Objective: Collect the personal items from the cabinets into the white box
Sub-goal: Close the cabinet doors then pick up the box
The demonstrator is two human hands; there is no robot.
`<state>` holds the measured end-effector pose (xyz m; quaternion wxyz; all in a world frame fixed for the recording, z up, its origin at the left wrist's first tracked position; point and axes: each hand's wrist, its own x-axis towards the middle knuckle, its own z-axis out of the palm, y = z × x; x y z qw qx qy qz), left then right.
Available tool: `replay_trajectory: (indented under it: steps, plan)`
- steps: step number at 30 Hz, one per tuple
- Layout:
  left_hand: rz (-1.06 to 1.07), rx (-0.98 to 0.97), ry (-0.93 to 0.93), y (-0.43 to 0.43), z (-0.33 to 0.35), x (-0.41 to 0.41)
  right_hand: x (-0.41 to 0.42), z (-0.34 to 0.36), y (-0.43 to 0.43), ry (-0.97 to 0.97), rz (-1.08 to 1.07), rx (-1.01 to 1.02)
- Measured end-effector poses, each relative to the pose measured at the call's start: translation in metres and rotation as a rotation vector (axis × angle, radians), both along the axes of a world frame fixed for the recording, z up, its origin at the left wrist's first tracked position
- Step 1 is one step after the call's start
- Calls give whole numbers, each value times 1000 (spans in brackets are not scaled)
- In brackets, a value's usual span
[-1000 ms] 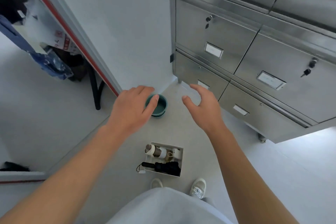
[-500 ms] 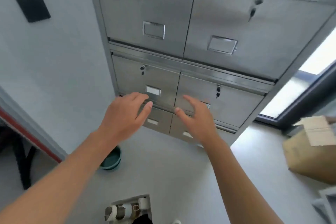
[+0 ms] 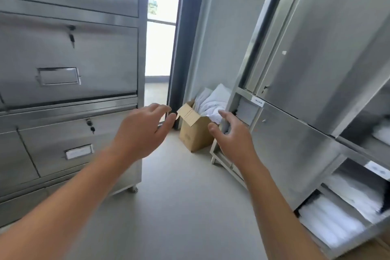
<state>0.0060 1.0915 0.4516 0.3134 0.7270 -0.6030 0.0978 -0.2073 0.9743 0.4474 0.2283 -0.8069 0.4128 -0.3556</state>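
My left hand [image 3: 141,129] and my right hand [image 3: 234,137] are both raised in front of me with relaxed fingers, and neither holds anything. A steel locker cabinet [image 3: 69,65] with closed doors, keys in the locks and label holders fills the left. A second steel cabinet [image 3: 320,82] stands on the right, its lower shelves open and stacked with white bundles [image 3: 337,215]. The white box is out of view.
A brown cardboard box [image 3: 194,131] holding white cloth sits on the floor between the two cabinets, just beyond my hands. Behind it are a dark door frame [image 3: 179,48] and a bright window. Grey floor [image 3: 181,207] runs between the cabinets.
My view has swung up and to the right, from the floor with the white box and green bowl to the gap between the cabinets. Both hands stay raised and hold nothing.
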Motion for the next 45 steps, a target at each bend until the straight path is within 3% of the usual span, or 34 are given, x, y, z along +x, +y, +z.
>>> replay_trajectory:
  steps: [4,12,20,28,34,39,45]
  plan:
    - [-177,-78,-4,-46,26,-57,-75,25,-13,-47,-148,-35]
    - [-298,-136,-34,-96,48,-120,-151,44,-44,-92,-249,-101]
    - [-485,-80,-32,-149,44,-199,-239,36,-57,-133,-426,-95]
    - [-849,-72,-116,-224,36,-320,-358,29,-26,-136,-834,-99]
    - [-1256,-57,-86,-248,37,-431,-419,21,31,-169,-1234,-107]
    - [-1602,-54,-27,-231,40,-507,-432,20,102,-220,-1594,-138]
    - [-2021,-21,21,-140,32,-578,-417,23,225,-190,-1965,-144]
